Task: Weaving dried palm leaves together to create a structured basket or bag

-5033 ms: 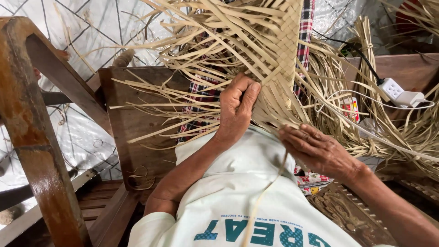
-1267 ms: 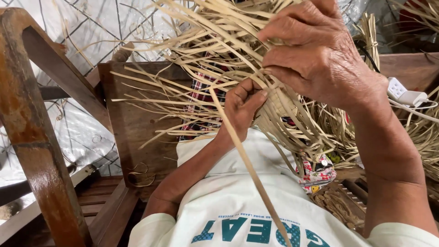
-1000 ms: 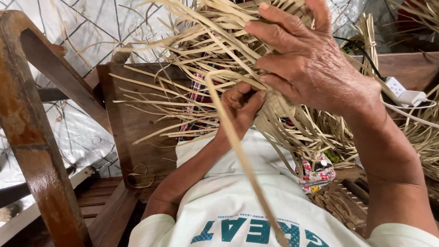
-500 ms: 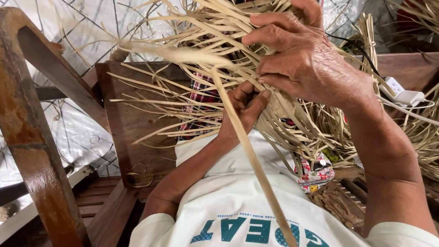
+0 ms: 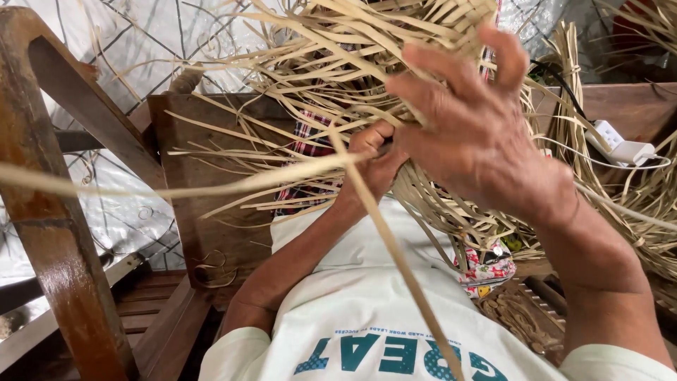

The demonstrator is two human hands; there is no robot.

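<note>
Left hand (image 5: 374,166): pinched shut on loose palm strip (image 5: 395,254), long axis running 11 to 5 o'clock. Right hand (image 5: 479,141): fingers spread wide, holding nothing, at 2 o'clock of the pinch, against woven mat (image 5: 437,21). Nearer: left.

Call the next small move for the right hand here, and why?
Probably lay the long loose strip down across the woven mat and tuck it in. It crosses another strip just at the left hand, which pinches that spot, while the right hand hovers spread-open over the weave.
</note>
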